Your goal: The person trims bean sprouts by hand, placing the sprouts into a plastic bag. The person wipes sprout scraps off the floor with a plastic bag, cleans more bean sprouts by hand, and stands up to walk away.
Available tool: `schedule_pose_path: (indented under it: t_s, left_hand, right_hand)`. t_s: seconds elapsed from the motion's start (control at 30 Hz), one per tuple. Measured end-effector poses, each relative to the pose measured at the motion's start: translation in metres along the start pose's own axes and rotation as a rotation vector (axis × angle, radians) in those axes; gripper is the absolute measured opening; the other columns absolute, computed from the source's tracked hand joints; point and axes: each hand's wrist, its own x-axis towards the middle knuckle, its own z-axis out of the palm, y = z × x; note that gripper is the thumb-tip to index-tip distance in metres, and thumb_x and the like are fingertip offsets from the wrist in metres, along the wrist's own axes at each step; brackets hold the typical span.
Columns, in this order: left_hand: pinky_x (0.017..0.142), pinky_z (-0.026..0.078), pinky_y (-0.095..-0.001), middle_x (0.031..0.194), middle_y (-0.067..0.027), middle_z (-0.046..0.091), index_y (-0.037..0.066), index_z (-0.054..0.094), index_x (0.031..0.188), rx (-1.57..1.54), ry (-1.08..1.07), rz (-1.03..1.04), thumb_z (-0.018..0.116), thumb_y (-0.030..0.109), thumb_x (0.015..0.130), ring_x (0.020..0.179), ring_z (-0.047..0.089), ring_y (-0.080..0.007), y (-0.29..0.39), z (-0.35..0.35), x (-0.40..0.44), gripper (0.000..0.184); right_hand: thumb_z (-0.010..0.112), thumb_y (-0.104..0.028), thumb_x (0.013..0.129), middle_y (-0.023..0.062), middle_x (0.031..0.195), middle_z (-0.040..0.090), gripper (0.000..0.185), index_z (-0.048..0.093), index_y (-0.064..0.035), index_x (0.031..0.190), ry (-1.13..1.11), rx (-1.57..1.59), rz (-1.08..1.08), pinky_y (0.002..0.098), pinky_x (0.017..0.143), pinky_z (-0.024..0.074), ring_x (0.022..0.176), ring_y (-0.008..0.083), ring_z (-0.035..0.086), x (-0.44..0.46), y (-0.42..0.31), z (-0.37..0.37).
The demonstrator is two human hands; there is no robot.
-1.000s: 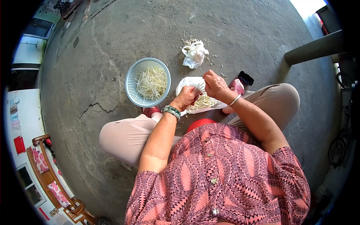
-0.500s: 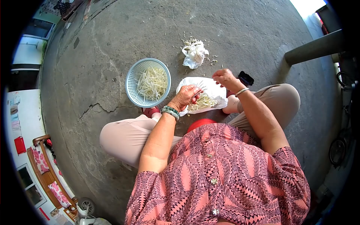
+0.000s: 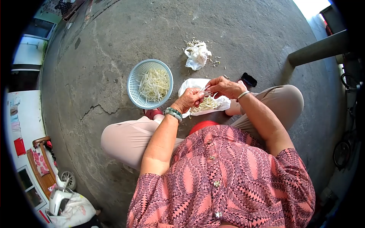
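Observation:
My left hand [image 3: 190,98], with beaded bracelets at the wrist, is closed on a few bean sprouts whose ends stick out past the fingers. Against these ends, my right hand [image 3: 224,87] has its fingers pinched together. Both hands are over a white plastic bag [image 3: 221,107] that lies open with more bean sprouts [image 3: 207,104] on it. A light blue colander [image 3: 132,84] stands to the left, holding a heap of pale sprouts [image 3: 154,84].
A crumpled white bag [image 3: 197,56] lies on the concrete floor beyond my hands, with scraps around it. Near my right foot is a black object [image 3: 249,79]. A grey pillar [image 3: 317,48] is at the right. A white scooter [image 3: 70,205] shows at the lower left.
My right hand moved away to the right, then came back to the sprouts at my left hand. The scooter has come into view at the lower left, in front of the wooden bench.

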Motion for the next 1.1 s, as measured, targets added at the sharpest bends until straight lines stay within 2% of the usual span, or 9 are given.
schedule_pose_path:
  t_s: [0.4,0.5,0.6,0.73,0.77,0.9,1.0,1.07,1.1]
  left_hand:
    - [0.05,0.04,-0.0189,0.065,0.0032,0.051,0.002,0.063,0.09,0.045,0.029,-0.021,0.054,0.023,0.091,0.051,0.042,-0.0038,0.003,0.004,-0.002,0.023]
    - [0.05,0.039,-0.0194,0.064,0.0038,0.049,0.002,0.063,0.09,0.079,0.037,-0.039,0.053,0.025,0.091,0.051,0.041,-0.0039,0.002,0.003,0.0,0.025]
    - [0.049,0.038,-0.0199,0.063,0.0042,0.048,0.002,0.064,0.09,0.103,0.053,-0.051,0.054,0.026,0.091,0.051,0.04,-0.004,0.001,0.003,0.001,0.026]
    - [0.048,0.037,-0.0205,0.062,0.0041,0.047,0.001,0.063,0.091,0.072,0.074,-0.052,0.053,0.024,0.091,0.049,0.038,-0.0043,-0.004,0.0,0.007,0.025]
    - [0.048,0.037,-0.0205,0.062,0.0039,0.048,0.001,0.063,0.091,0.038,0.08,-0.042,0.052,0.024,0.091,0.049,0.038,-0.0041,-0.006,-0.001,0.009,0.025]
    - [0.048,0.041,-0.0205,0.064,0.0019,0.052,0.0,0.062,0.093,-0.139,0.148,0.006,0.052,0.02,0.091,0.05,0.043,-0.0037,-0.007,-0.002,0.01,0.023]
    - [0.053,0.047,-0.0234,0.069,-0.001,0.056,-0.002,0.06,0.099,-0.312,0.163,-0.003,0.052,0.019,0.091,0.054,0.05,-0.0065,-0.01,-0.007,0.013,0.023]
    - [0.055,0.049,-0.0254,0.072,-0.0023,0.057,-0.002,0.058,0.101,-0.443,0.189,0.008,0.051,0.018,0.091,0.057,0.053,-0.008,-0.008,-0.006,0.011,0.024]
    - [0.062,0.053,-0.0301,0.076,-0.0041,0.058,-0.003,0.057,0.104,-0.506,0.163,0.009,0.051,0.015,0.091,0.06,0.057,-0.011,-0.009,-0.008,0.012,0.023]
  right_hand:
    - [0.064,-0.014,0.076,0.0001,0.069,0.058,0.014,0.062,-0.0011,0.083,0.125,-0.076,-0.032,0.0238,0.055,0.0477,0.06,0.0099,0.054,0.008,0.009,-0.006]
    - [0.062,-0.013,0.073,0.0029,0.063,0.057,0.014,0.062,0.0005,0.077,0.137,-0.239,-0.127,0.0271,0.054,0.0466,0.057,0.0124,0.053,0.016,0.016,-0.007]
    - [0.059,-0.014,0.07,0.0093,0.057,0.055,0.016,0.062,0.0019,0.073,0.236,-0.648,-0.365,0.0313,0.054,0.046,0.055,0.0161,0.053,0.02,0.021,-0.006]
    - [0.055,-0.013,0.07,0.0191,0.066,0.059,0.015,0.06,0.0003,0.069,0.422,-1.001,-0.513,0.0414,0.058,0.0479,0.062,0.0343,0.06,0.022,0.022,-0.003]
    - [0.053,-0.012,0.071,0.0187,0.069,0.06,0.013,0.059,-0.0012,0.068,0.509,-0.962,-0.479,0.0439,0.061,0.0482,0.069,0.0383,0.059,0.02,0.02,-0.004]
    - [0.057,-0.035,0.081,0.0174,0.081,0.064,0.029,0.067,-0.0086,0.081,0.794,-1.175,-0.094,0.0428,0.074,0.0499,0.08,0.0357,0.062,0.017,0.013,-0.032]
    - [0.054,-0.022,0.075,0.0207,0.089,0.063,0.023,0.065,-0.004,0.083,0.797,-1.069,0.022,0.0431,0.077,0.0493,0.087,0.0365,0.061,0.025,0.023,-0.062]
    - [0.052,-0.019,0.072,0.023,0.089,0.062,0.024,0.064,-0.0017,0.084,0.861,-1.124,-0.185,0.0428,0.077,0.0491,0.089,0.0369,0.06,0.019,0.038,-0.058]
    - [0.052,-0.017,0.071,0.0241,0.09,0.062,0.024,0.064,-0.0005,0.084,0.889,-1.147,-0.29,0.0427,0.077,0.0491,0.089,0.0372,0.06,0.015,0.041,-0.051]
